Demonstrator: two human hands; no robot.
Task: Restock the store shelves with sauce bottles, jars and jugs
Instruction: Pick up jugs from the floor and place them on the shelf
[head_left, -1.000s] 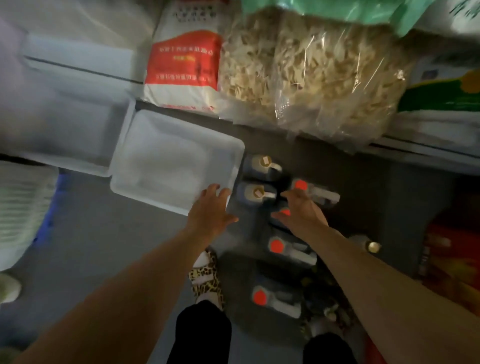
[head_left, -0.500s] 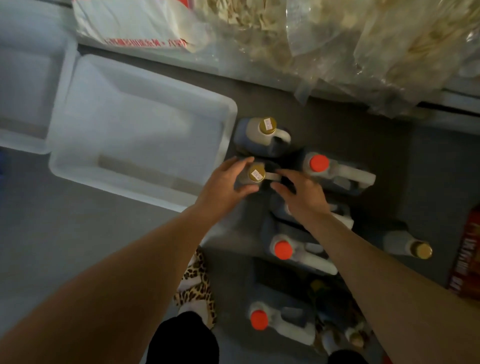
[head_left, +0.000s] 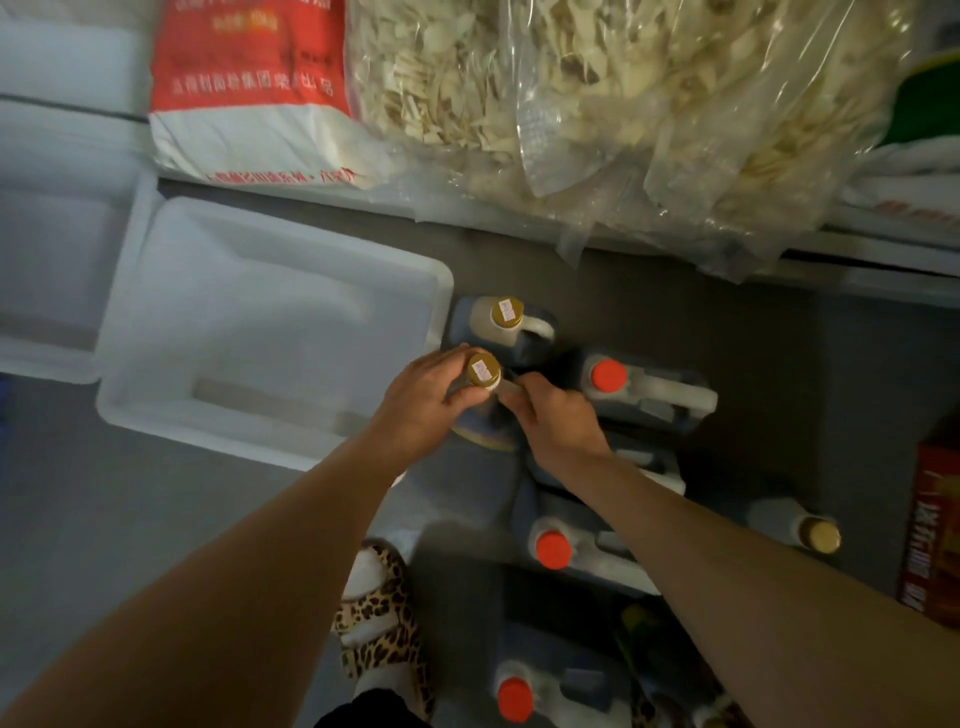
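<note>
Jug in hand: a dark jug with a gold cap (head_left: 483, 370) stands on the floor, between the two hands.
Left hand (head_left: 423, 402): its fingers curl round the neck of the jug, just under the cap.
Right hand (head_left: 558, 421): it closes on the white handle of the same jug; the fingertips are partly hidden, so how deep the hold goes I cannot tell.
Beyond the hands: a second gold-capped jug (head_left: 506, 325) stands just beside the held one, on the far side.
Right of the hands: a red-capped jug (head_left: 644, 387) is near the right hand; two more red-capped jugs (head_left: 556, 551) stand closer to the person, under the right forearm.
Left of the hands: a white tub (head_left: 291, 270) lies on the floor, its corner near the left hand.
Far side: bags of dried goods (head_left: 597, 104) on a low shelf.
Step, as I judge it: lifting this jug out of the group.
How to do it well: let the handle carry the weight and the neck hand only steady it; lift straight up, so the neighbour jugs are not knocked; keep it upright and check that the cap is tight.
</note>
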